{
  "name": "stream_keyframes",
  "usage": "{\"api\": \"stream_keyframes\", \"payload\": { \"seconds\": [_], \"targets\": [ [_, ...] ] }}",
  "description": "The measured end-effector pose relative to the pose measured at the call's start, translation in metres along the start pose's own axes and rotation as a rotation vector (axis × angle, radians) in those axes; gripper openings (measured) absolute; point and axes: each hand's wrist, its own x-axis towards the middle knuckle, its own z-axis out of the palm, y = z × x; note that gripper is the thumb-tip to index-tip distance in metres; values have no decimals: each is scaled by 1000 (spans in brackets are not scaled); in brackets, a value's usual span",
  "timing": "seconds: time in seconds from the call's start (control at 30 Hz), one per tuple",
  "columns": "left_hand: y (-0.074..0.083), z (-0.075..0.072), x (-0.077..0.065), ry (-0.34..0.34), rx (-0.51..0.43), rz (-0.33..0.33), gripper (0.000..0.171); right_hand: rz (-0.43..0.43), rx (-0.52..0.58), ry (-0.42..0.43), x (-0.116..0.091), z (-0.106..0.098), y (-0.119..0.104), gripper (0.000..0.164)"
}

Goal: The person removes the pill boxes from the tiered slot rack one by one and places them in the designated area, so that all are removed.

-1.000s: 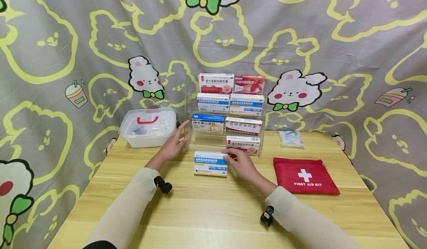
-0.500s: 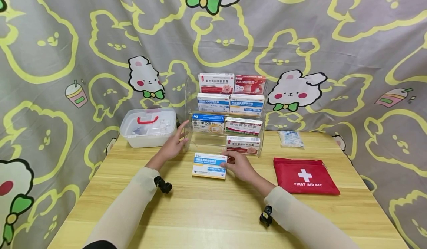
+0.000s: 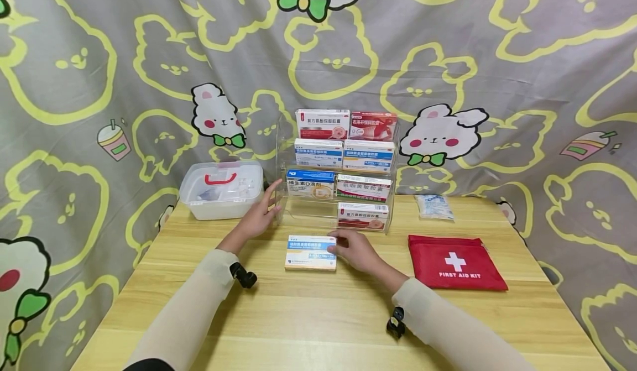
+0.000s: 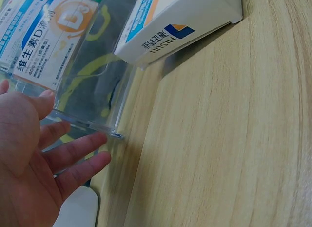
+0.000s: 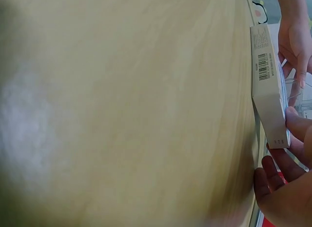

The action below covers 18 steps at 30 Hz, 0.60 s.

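Observation:
Between the thumb and fingers of my right hand (image 3: 355, 250) is the right end of a white, blue and yellow medicine box (image 3: 309, 254). The box leans back, low over the table in front of a clear display rack (image 3: 311, 209). In the right wrist view its barcoded side (image 5: 267, 66) shows, with the thumb on the printed face. My left hand (image 3: 256, 217) is at the rack's left side, its fingers extended along the clear edge. Nothing is in its grasp in the left wrist view. A vitamin D box (image 3: 309, 185) sits in the rack above the lowest left slot.
More medicine boxes fill the rack's upper tiers, and one red-and-white box (image 3: 363, 216) stands at lower right. A lidded plastic bin (image 3: 221, 208) with a red handle is at left. A red first aid pouch (image 3: 455, 263) and a small clear packet (image 3: 434, 207) lie right.
The box in my right hand has come slightly toward me and tipped back from nearly upright, showing more of its face. My left hand has stayed at the rack.

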Motion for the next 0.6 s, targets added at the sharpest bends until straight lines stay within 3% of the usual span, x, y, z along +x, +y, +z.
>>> {"api": "stream_keyframes", "payload": {
  "seconds": [0.6],
  "targets": [
    [-2,0,1,1,12,-1,77,-1,-60,5,-3,4,-4,42]
  ]
}}
